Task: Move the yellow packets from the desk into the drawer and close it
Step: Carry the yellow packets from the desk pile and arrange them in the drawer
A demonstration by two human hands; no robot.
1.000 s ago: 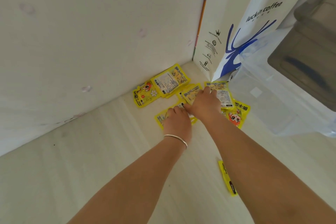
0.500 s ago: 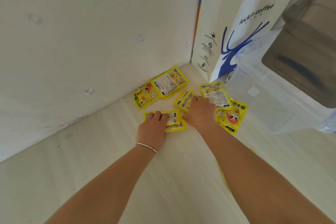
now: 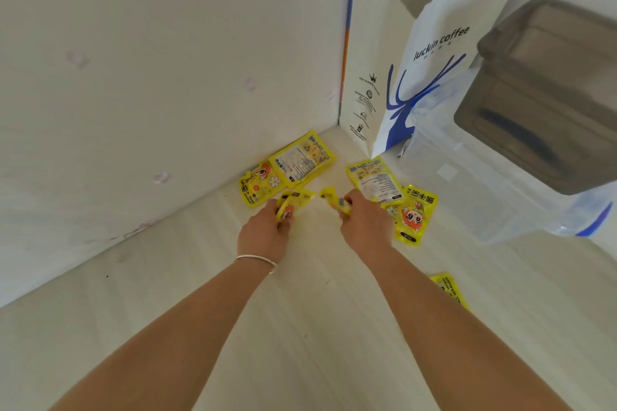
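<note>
Several yellow packets lie in the far corner of the pale desk (image 3: 300, 327). My left hand (image 3: 263, 233), with a silver bracelet at the wrist, grips a yellow packet (image 3: 293, 202) lifted off the desk. My right hand (image 3: 365, 225) pinches another yellow packet (image 3: 334, 198), also raised. A stack of packets (image 3: 300, 162) rests against the wall, with one flower-print packet (image 3: 258, 185) beside it. Two more packets (image 3: 375, 180) (image 3: 412, 215) lie right of my right hand. One packet (image 3: 449, 289) shows beside my right forearm. No drawer is in view.
A white and blue paper coffee bag (image 3: 417, 70) stands in the corner. To the right a clear plastic bag (image 3: 484, 183) lies under a grey translucent storage box (image 3: 547, 100). White walls (image 3: 150, 77) close the desk on the far and left sides.
Both hands have curled around packets that lay flat under them and lifted them off the desk. The hands have moved slightly apart.
</note>
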